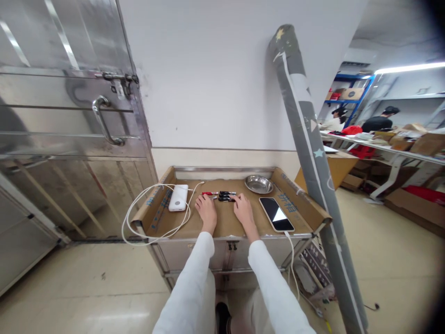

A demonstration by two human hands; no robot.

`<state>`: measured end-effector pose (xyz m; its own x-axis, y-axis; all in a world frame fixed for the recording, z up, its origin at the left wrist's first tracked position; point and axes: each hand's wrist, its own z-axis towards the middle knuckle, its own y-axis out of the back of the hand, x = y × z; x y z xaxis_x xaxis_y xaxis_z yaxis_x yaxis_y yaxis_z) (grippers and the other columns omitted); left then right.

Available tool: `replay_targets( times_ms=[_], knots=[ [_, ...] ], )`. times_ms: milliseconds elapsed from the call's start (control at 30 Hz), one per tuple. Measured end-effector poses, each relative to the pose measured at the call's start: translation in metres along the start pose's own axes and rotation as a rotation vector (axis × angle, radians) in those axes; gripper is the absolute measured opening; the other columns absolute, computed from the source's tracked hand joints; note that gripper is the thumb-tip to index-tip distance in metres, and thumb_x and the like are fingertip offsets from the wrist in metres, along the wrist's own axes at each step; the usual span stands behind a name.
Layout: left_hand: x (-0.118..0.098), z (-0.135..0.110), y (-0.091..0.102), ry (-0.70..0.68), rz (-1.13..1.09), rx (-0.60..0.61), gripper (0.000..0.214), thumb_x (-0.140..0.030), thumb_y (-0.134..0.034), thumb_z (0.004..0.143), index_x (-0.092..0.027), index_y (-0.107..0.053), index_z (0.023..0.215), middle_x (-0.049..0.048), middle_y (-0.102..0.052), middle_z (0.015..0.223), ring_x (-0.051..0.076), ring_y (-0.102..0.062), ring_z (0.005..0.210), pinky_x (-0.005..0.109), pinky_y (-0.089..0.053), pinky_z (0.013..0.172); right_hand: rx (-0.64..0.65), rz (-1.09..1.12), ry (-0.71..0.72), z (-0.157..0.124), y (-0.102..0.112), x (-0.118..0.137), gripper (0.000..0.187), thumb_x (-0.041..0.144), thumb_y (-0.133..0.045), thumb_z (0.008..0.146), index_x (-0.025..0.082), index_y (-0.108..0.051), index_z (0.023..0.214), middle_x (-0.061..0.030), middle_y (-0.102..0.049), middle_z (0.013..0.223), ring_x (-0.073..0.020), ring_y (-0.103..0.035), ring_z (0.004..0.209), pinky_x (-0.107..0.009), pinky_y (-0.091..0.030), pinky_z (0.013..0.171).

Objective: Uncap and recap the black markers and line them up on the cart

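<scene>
My left hand (206, 212) is palm down on the cardboard-lined cart top. Its fingers are bent closed on a pen (214, 197), mostly covered by them, just below a red pen (207, 193). Several black pens (225, 196) lie side by side to the right of the red one. At their right end is my right hand (244, 212), fingertips closed on the end of a black pen. The fingers partly hide the pen ends.
A white power bank (179, 198) with a looped white cable (127, 218) sits at left. On the right are a phone (276, 214) plugged into a cable and a round metal bowl (259, 184). A tall grey roll (313, 153) leans beside the cart. Two people sit in the background.
</scene>
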<state>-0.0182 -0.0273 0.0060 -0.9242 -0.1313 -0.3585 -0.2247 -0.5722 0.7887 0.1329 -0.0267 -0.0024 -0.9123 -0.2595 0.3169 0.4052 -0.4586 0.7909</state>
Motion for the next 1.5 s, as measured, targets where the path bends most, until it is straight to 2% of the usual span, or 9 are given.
replay_targets(
  times_ms=[200, 300, 400, 600, 767, 867, 1067, 1267, 1500],
  knots=[
    [-0.001, -0.002, -0.002, -0.005, 0.009, 0.025, 0.027, -0.015, -0.031, 0.09, -0.007, -0.052, 0.106, 0.0192, -0.053, 0.105, 0.031, -0.051, 0.105, 0.046, -0.04, 0.089, 0.01, -0.081, -0.041, 0.0, 0.0, 0.0, 0.036, 0.011, -0.044, 0.085, 0.025, -0.064, 0.111, -0.0087, -0.055, 0.095, -0.0196, -0.051, 0.089, -0.03, -0.038, 0.079],
    [0.001, -0.001, -0.003, -0.005, -0.002, 0.022, 0.026, -0.019, -0.033, 0.092, -0.008, -0.052, 0.104, 0.0188, -0.055, 0.104, 0.031, -0.051, 0.104, 0.045, -0.042, 0.087, -0.002, -0.098, -0.051, -0.001, -0.003, -0.001, 0.035, 0.012, -0.044, 0.085, 0.023, -0.063, 0.111, -0.0093, -0.056, 0.094, -0.0202, -0.052, 0.09, -0.03, -0.039, 0.08],
    [0.003, 0.004, -0.005, -0.023, -0.136, 0.067, 0.025, -0.026, -0.036, 0.093, -0.01, -0.052, 0.103, 0.0175, -0.056, 0.103, 0.029, -0.054, 0.101, 0.045, -0.043, 0.086, -0.029, -0.079, -0.057, -0.001, -0.002, 0.0, 0.038, 0.012, -0.041, 0.085, 0.021, -0.059, 0.117, -0.0103, -0.056, 0.098, -0.0207, -0.053, 0.092, -0.031, -0.04, 0.082],
    [0.002, 0.01, -0.004, -0.371, -0.655, 0.169, 0.017, -0.025, -0.042, 0.093, -0.019, -0.054, 0.104, 0.008, -0.056, 0.106, 0.017, -0.057, 0.098, 0.032, -0.045, 0.088, -0.087, 0.143, 0.071, 0.0, 0.008, 0.007, 0.049, 0.014, -0.036, 0.087, 0.023, -0.04, 0.135, -0.0087, -0.053, 0.114, -0.0185, -0.056, 0.1, -0.03, -0.045, 0.086],
    [-0.001, 0.006, 0.0, -0.49, -0.772, 0.258, 0.016, -0.03, -0.046, 0.092, -0.024, -0.058, 0.101, 0.0039, -0.054, 0.104, 0.015, -0.058, 0.092, 0.029, -0.047, 0.086, -0.07, 0.244, 0.049, 0.0, 0.003, 0.003, 0.039, 0.017, -0.037, 0.088, 0.021, -0.049, 0.125, -0.0092, -0.053, 0.113, -0.0186, -0.058, 0.096, -0.032, -0.049, 0.083],
    [-0.002, 0.006, -0.002, -0.534, -0.835, 0.219, 0.013, -0.028, -0.05, 0.09, -0.022, -0.057, 0.099, 0.004, -0.056, 0.099, 0.015, -0.059, 0.09, 0.03, -0.048, 0.086, -0.031, 0.282, 0.077, -0.001, -0.001, 0.0, 0.034, 0.017, -0.037, 0.088, 0.021, -0.054, 0.118, -0.0085, -0.056, 0.109, -0.0184, -0.059, 0.094, -0.032, -0.048, 0.085],
    [-0.003, 0.007, -0.009, -0.48, -0.957, 0.077, 0.024, -0.029, -0.057, 0.086, -0.019, -0.052, 0.107, 0.0065, -0.059, 0.098, 0.016, -0.06, 0.091, 0.03, -0.054, 0.079, -0.009, 0.385, 0.123, -0.001, -0.006, -0.004, 0.032, 0.014, -0.039, 0.086, 0.019, -0.059, 0.111, -0.0098, -0.06, 0.109, -0.02, -0.058, 0.102, -0.036, -0.046, 0.092],
    [-0.004, 0.004, 0.002, -0.412, -0.989, 0.015, 0.024, -0.03, -0.051, 0.09, -0.019, -0.05, 0.111, 0.0074, -0.059, 0.104, 0.015, -0.061, 0.093, 0.031, -0.053, 0.084, -0.017, 0.472, 0.108, 0.001, -0.009, -0.006, 0.039, 0.012, -0.041, 0.085, 0.022, -0.058, 0.118, -0.0087, -0.063, 0.116, -0.0187, -0.058, 0.108, -0.036, -0.044, 0.096],
    [-0.001, 0.005, 0.005, -0.328, -0.99, -0.027, 0.022, -0.031, -0.047, 0.091, -0.019, -0.051, 0.11, 0.008, -0.06, 0.103, 0.016, -0.062, 0.093, 0.032, -0.053, 0.082, 0.011, 0.448, 0.01, -0.001, -0.004, -0.003, 0.03, 0.021, -0.042, 0.089, 0.023, -0.057, 0.116, -0.0081, -0.066, 0.111, -0.0198, -0.063, 0.098, -0.034, -0.048, 0.087]
  ],
)
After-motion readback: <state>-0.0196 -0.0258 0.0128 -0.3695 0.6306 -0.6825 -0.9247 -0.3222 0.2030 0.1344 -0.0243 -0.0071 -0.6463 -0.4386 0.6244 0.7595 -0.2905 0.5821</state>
